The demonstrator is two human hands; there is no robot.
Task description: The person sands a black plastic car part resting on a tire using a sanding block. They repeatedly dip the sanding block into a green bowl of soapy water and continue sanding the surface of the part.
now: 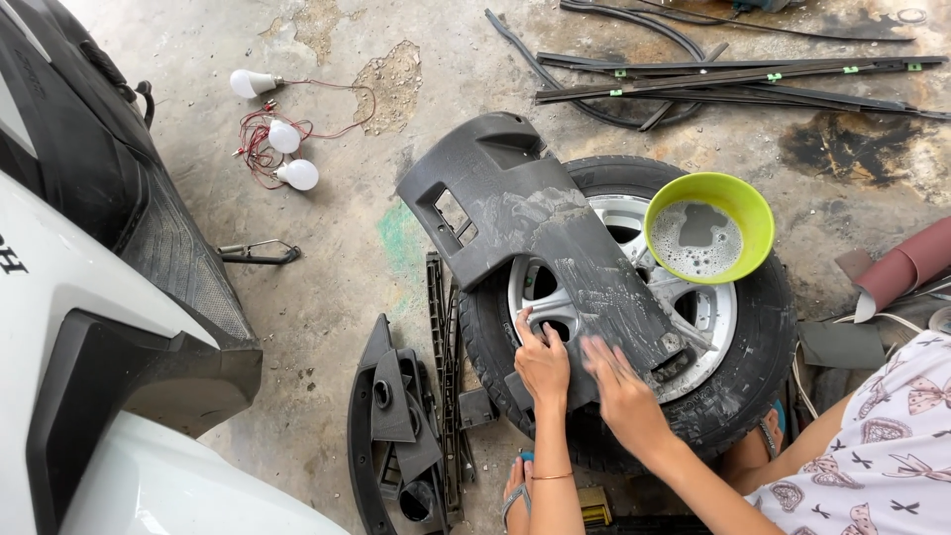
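Note:
A dark grey plastic car trim panel (535, 233) lies across a car wheel (753, 337) that rests flat on the concrete floor. My left hand (541, 359) grips the panel's near edge, fingers curled over it. My right hand (619, 381) lies flat on the wet, soapy surface of the panel and is blurred; whether something is under the palm I cannot tell. A lime green bowl (755, 213) with soapy water stands on the wheel's rim to the right of the panel.
A white vehicle body with black trim (89, 327) fills the left. Three white bulbs on red wires (282, 139) lie on the floor. Black plastic parts (396, 426) lie near my left. Long black strips (733, 79) lie at the back. Rolled reddish sheet (906, 267) at right.

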